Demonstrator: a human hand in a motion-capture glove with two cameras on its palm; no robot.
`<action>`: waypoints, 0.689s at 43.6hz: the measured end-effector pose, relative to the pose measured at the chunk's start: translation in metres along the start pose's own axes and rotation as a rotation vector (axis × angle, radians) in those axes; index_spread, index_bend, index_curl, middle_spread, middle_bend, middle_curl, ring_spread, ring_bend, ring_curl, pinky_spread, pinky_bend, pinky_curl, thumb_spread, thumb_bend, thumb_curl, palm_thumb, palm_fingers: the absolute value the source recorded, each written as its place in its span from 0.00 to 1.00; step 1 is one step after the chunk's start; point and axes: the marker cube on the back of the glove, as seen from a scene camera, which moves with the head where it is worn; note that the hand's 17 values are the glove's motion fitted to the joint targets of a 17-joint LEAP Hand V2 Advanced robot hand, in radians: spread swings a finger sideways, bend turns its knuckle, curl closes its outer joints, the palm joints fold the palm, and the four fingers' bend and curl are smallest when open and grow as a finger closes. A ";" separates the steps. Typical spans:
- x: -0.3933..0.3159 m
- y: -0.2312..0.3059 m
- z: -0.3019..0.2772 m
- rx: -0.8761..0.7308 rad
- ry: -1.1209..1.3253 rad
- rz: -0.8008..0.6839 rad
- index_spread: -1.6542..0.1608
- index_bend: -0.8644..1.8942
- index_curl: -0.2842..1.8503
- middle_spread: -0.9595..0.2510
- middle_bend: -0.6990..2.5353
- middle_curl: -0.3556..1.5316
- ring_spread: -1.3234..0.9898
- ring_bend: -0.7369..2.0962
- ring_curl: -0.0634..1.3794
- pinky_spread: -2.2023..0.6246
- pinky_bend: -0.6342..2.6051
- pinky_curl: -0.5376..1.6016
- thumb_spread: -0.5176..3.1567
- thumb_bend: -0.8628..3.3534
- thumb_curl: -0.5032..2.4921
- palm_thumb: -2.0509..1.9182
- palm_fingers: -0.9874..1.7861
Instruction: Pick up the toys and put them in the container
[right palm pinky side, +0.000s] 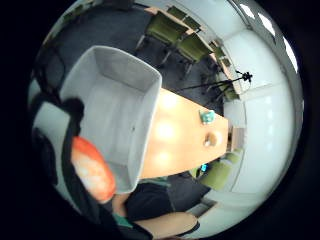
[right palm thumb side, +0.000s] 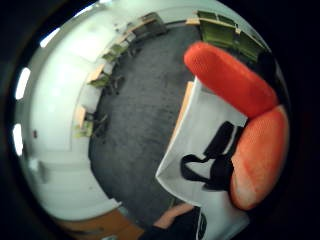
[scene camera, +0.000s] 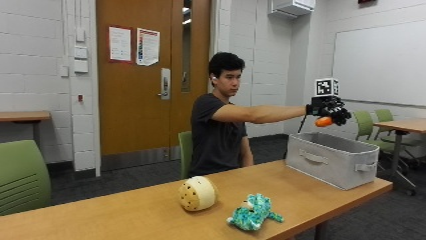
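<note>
One orange toy (scene camera: 323, 121) is gripped in the gloved right hand's (scene camera: 328, 111) curled fingers above the grey container (scene camera: 331, 159).

Lighting the room brightly and evenly from ceiling panels (right palm pinky side: 265, 22), showing as white strips in the little finger side palm view. Throwing three pale glare spots along the table (right palm pinky side: 165, 131) beside the grey fabric container (right palm pinky side: 115, 115). Bleaching a whitish patch onto the orange toy (right palm pinky side: 92, 172) in both palm views. Casting only soft, faint shadows on the wood under the cream ball toy (scene camera: 198, 193) and the teal plush toy (scene camera: 253, 212) in the outside view. Leaving the container's outer front wall a little darker than its rim.
</note>
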 end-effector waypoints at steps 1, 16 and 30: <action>-0.001 0.000 0.003 -0.023 0.003 0.035 0.68 0.37 0.39 0.44 0.46 0.60 0.40 0.70 0.41 0.62 0.47 0.46 0.36 0.24 0.50 0.66 0.75; -0.065 0.041 -0.014 -0.063 -0.109 -0.086 0.76 0.37 0.35 0.69 0.33 0.52 0.48 0.58 0.31 0.70 0.53 0.46 0.41 0.17 0.34 0.47 0.37; 0.122 0.045 0.005 -0.006 -0.009 0.073 0.76 0.39 0.36 0.72 0.32 0.49 0.49 0.51 0.25 0.74 0.47 0.43 0.43 0.18 0.28 0.48 0.34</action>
